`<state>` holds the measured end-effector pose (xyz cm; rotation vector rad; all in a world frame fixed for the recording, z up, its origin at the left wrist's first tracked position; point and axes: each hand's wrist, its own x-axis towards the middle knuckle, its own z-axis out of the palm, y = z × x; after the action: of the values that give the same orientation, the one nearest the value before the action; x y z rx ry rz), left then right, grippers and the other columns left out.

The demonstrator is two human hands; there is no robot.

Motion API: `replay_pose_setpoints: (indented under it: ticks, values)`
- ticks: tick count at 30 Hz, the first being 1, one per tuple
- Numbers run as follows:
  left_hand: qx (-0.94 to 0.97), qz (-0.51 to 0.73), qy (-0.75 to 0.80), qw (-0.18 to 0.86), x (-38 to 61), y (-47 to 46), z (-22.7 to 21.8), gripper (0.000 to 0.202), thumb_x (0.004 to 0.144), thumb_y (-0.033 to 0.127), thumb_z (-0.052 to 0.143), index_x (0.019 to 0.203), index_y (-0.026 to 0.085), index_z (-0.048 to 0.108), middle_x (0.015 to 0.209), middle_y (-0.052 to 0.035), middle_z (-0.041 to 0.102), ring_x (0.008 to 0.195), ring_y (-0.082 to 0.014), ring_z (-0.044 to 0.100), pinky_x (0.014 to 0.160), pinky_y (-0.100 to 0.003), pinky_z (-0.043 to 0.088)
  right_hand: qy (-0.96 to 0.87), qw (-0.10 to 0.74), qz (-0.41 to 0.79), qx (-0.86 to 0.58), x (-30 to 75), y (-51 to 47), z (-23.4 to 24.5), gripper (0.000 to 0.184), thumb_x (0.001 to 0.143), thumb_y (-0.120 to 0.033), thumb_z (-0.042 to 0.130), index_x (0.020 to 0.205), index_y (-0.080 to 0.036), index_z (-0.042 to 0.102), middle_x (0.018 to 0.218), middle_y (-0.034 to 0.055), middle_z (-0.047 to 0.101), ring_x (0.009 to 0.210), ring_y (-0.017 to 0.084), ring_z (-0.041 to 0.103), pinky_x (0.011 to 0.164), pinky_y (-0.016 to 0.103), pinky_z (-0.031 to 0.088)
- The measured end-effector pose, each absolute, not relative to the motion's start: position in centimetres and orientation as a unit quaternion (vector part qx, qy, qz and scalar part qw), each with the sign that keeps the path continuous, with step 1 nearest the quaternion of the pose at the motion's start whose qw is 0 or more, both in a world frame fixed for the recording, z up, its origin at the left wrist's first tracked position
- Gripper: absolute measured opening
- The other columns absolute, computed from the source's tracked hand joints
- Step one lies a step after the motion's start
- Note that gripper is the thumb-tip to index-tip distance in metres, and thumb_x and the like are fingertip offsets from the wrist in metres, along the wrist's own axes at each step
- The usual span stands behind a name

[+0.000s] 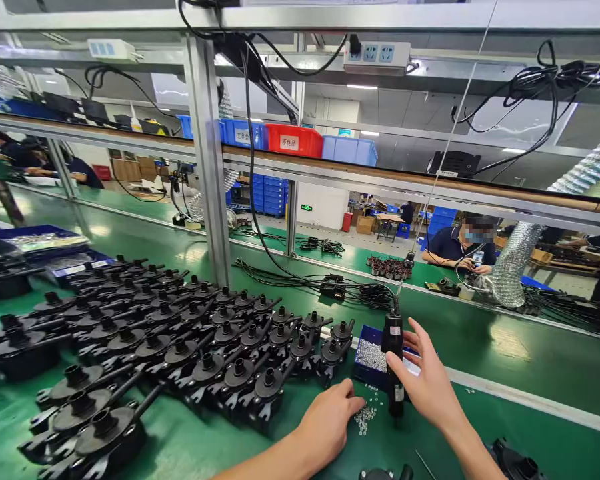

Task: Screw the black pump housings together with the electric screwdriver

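Note:
My left hand (329, 419) rests on the green mat with fingers curled down onto a small pile of silver screws (365, 417), pinching at them. My right hand (428, 379) has its fingers spread and reaches to a black electric screwdriver (393, 363) that hangs upright on a cable, the fingertips touching its body without wrapping it. Just behind the screwdriver sits a blue tray of screws (371, 357). Rows of several black pump housings (190, 340) fill the mat to the left.
A metal frame post (211, 167) stands at the middle. Black cables (330, 287) lie along the belt behind the parts. Blue trays (40, 240) sit far left. A seated person (460, 247) works across the line. Another black part (517, 463) lies at the bottom right.

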<state>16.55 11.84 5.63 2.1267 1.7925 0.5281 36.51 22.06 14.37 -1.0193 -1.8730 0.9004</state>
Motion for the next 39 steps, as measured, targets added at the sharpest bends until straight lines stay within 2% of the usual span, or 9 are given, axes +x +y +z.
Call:
replay_pose_setpoints:
  ticks: [4, 6, 11, 15, 19, 22, 25, 30, 39]
  values:
    - [0.739, 0.173, 0.631, 0.157, 16.8, 11.8, 6.1, 0.052, 0.086, 0.006, 0.050, 0.125, 0.026, 0.079, 0.119, -0.0127, 0.069, 0.108, -0.0326, 0.072, 0.095, -0.042, 0.059, -0.727, 0.395, 0.410, -0.383, 35.8, 22.3, 13.5, 0.095, 0.095, -0.063, 0.073, 0.168, -0.022, 0.029, 0.155, 0.0209, 0.060, 0.139, 0.036, 0.064, 0.120, 0.055, 0.051]
    - [0.728, 0.169, 0.645, 0.157, 16.8, 11.7, 6.3, 0.051, 0.085, 0.003, 0.049, 0.121, 0.024, 0.078, 0.121, -0.0137, 0.069, 0.108, -0.0328, 0.072, 0.095, -0.042, 0.059, -0.727, 0.393, 0.423, -0.372, 35.5, 22.4, 13.2, 0.091, 0.093, -0.063, 0.075, 0.163, -0.019, 0.037, 0.148, 0.0201, 0.066, 0.132, 0.035, 0.069, 0.116, 0.052, 0.054]
    - [0.682, 0.162, 0.692, 0.172, 16.7, 11.4, 6.8, 0.034, 0.102, 0.013, 0.044, 0.105, 0.021, 0.076, 0.114, -0.0125, 0.070, 0.103, -0.0308, 0.074, 0.091, -0.040, 0.058, -0.718, 0.431, 0.395, -0.377, 35.6, 22.1, 14.3, 0.053, 0.090, -0.060, 0.080, 0.121, -0.019, 0.067, 0.110, 0.0117, 0.078, 0.102, 0.033, 0.074, 0.091, 0.043, 0.062]
    - [0.668, 0.137, 0.706, 0.193, 17.1, 11.2, 7.4, 0.031, 0.097, 0.006, 0.047, 0.107, 0.018, 0.073, 0.116, -0.0151, 0.070, 0.107, -0.0317, 0.072, 0.096, -0.041, 0.055, -0.679, 0.518, 0.369, -0.368, 36.1, 19.3, 17.1, 0.046, 0.093, -0.056, 0.082, 0.120, -0.024, 0.062, 0.101, 0.0054, 0.074, 0.084, 0.025, 0.069, 0.076, 0.036, 0.061]
    - [0.662, 0.139, 0.698, 0.237, 17.6, 9.9, 8.3, 0.032, 0.088, 0.000, 0.050, 0.111, 0.011, 0.068, 0.122, -0.0214, 0.067, 0.114, -0.0360, 0.065, 0.100, -0.046, 0.050, -0.617, 0.623, 0.405, -0.259, 36.0, 15.3, 19.8, 0.029, 0.098, -0.037, 0.084, 0.112, -0.028, 0.061, 0.091, -0.0005, 0.069, 0.058, 0.014, 0.061, 0.055, 0.028, 0.056]
    - [0.654, 0.168, 0.658, 0.333, 17.3, 8.5, 9.3, 0.017, 0.090, 0.007, 0.054, 0.095, 0.020, 0.064, 0.102, -0.0075, 0.071, 0.095, -0.0249, 0.066, 0.083, -0.033, 0.049, -0.609, 0.613, 0.458, -0.207, 35.7, 13.2, 20.1, 0.020, 0.102, -0.031, 0.081, 0.112, -0.028, 0.064, 0.093, 0.0002, 0.068, 0.061, 0.014, 0.065, 0.056, 0.028, 0.059]
    - [0.625, 0.174, 0.604, 0.462, 16.8, 7.6, 9.8, 0.012, 0.084, 0.015, 0.059, 0.076, 0.022, 0.056, 0.072, 0.0037, 0.061, 0.068, -0.0151, 0.055, 0.060, -0.025, 0.038, -0.604, 0.578, 0.515, -0.190, 35.2, 12.2, 19.3, 0.020, 0.104, -0.030, 0.079, 0.118, -0.030, 0.064, 0.098, 0.0015, 0.068, 0.062, 0.014, 0.066, 0.057, 0.028, 0.059]
    - [0.552, 0.156, 0.559, 0.599, 17.0, 7.9, 8.6, 0.015, 0.073, 0.027, 0.061, 0.062, 0.023, 0.052, 0.054, 0.0052, 0.047, 0.047, -0.0130, 0.043, 0.047, -0.027, 0.029, -0.574, 0.564, 0.542, -0.241, 34.0, 10.8, 18.7, 0.030, 0.100, -0.040, 0.085, 0.120, -0.031, 0.064, 0.098, 0.0003, 0.067, 0.066, 0.012, 0.064, 0.058, 0.025, 0.057]
    - [0.480, 0.190, 0.507, 0.690, 16.1, 8.4, 9.5, 0.021, 0.060, 0.041, 0.067, 0.063, 0.022, 0.060, 0.065, 0.0021, 0.059, 0.056, -0.0142, 0.059, 0.051, -0.026, 0.039, -0.617, 0.558, 0.508, -0.225, 34.4, 9.9, 19.2, 0.032, 0.097, -0.046, 0.087, 0.118, -0.032, 0.067, 0.096, 0.0008, 0.068, 0.069, 0.015, 0.066, 0.064, 0.028, 0.057]
